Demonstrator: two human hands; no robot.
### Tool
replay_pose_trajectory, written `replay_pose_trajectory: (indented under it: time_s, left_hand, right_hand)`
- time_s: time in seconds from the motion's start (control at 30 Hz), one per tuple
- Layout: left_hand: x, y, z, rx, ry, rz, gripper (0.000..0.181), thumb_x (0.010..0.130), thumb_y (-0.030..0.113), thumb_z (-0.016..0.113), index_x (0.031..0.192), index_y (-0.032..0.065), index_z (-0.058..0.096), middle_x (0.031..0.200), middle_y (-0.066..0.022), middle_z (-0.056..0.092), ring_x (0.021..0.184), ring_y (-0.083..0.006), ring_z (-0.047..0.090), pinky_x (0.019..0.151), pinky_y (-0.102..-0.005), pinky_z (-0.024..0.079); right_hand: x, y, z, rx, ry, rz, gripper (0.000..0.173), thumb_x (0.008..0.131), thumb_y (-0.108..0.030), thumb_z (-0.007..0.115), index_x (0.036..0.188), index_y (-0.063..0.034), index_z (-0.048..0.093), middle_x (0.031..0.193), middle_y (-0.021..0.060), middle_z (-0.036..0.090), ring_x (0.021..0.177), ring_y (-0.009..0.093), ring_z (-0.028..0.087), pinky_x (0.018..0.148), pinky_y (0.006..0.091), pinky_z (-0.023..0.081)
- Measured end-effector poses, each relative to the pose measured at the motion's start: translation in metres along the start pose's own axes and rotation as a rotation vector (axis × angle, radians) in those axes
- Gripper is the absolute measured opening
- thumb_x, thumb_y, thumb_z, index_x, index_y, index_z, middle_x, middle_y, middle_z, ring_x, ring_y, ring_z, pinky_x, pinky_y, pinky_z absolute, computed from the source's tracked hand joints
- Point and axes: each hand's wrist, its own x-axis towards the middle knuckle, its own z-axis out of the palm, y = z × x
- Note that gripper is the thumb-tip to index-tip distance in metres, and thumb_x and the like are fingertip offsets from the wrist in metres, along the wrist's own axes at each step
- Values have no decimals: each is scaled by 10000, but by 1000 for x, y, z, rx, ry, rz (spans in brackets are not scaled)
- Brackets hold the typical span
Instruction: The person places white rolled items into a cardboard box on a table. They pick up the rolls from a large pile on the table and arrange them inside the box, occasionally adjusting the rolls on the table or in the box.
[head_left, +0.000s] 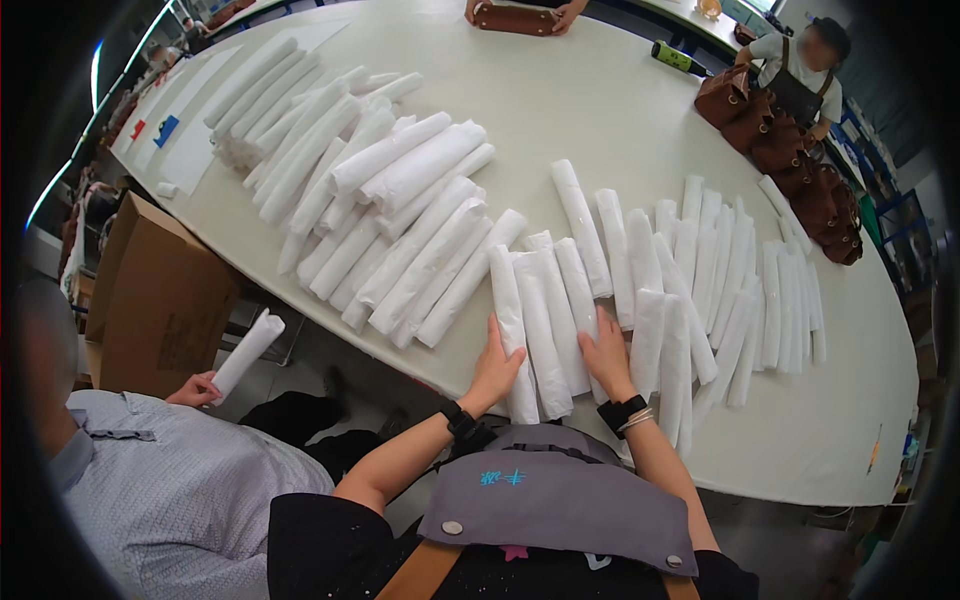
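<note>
Several white paper-wrapped rolls (546, 330) lie side by side at the near edge of the table, between my two hands. My left hand (495, 367) rests against the left side of this group, its thumb on the outermost roll (508, 300). On the group's right side, my right hand (607, 356) touches a roll, fingers pointing away from me. Together the hands flank the group from both sides. More white rolls (675, 352) lie just right of my right hand, some overlapping. A large heap of similar rolls (405, 225) spreads to the left and further back.
A co-worker at the left holds a white roll (247, 356) beside an open cardboard box (165, 300). Across the table, another person's hands hold a brown leather piece (517, 20). Brown leather bags (780, 150) line the right edge near a third person. A green bottle-like object (675, 57) lies nearby.
</note>
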Motion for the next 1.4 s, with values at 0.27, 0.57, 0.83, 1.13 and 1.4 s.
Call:
replay_pose_trajectory:
  time_s: [0.27, 0.57, 0.83, 1.13, 1.4]
  left_hand:
    - [11, 5, 30, 92, -112, -19, 906, 913, 171, 584, 1546, 55, -54, 1423, -355, 377, 1260, -475, 467, 1055, -435, 383]
    - [27, 52, 43, 369, -374, -231, 856, 974, 424, 459, 1544, 99, -89, 933, -277, 667, 835, -455, 650, 765, -497, 502]
    - [53, 60, -2, 684, -104, 251, 522, 938, 337, 578, 1382, 82, 477, 976, -155, 672, 890, -381, 633, 723, -488, 505]
    - [255, 72, 63, 547, -111, 497, 393, 918, 329, 581, 1259, 135, 605, 1267, -172, 566, 1207, -342, 512, 1009, -442, 437]
    - [211, 44, 31, 511, -121, 392, 314, 813, 204, 641, 1121, 148, 622, 1203, -131, 570, 1120, -314, 536, 934, -426, 465]
  right_hand:
    - [38, 0, 12, 80, 84, -139, 602, 909, -159, 582, 1442, -11, 345, 1247, 284, 514, 1144, 441, 497, 1005, 472, 390]
    - [75, 20, -43, -85, 184, -189, 355, 922, -82, 545, 1256, 39, 532, 1182, 251, 563, 1076, 416, 539, 941, 445, 445]
    - [152, 7, -49, -10, 314, -314, 362, 925, -71, 537, 1269, 39, 510, 1220, 242, 559, 1136, 408, 539, 986, 446, 447]
    - [188, 1, -51, -120, 24, 1, 573, 844, -26, 609, 1392, -53, 443, 1072, 267, 630, 1048, 426, 606, 930, 479, 476]
    - [152, 12, -57, -398, -169, 46, 441, 829, -10, 564, 1262, 15, 478, 1142, 344, 554, 1031, 477, 599, 879, 497, 521]
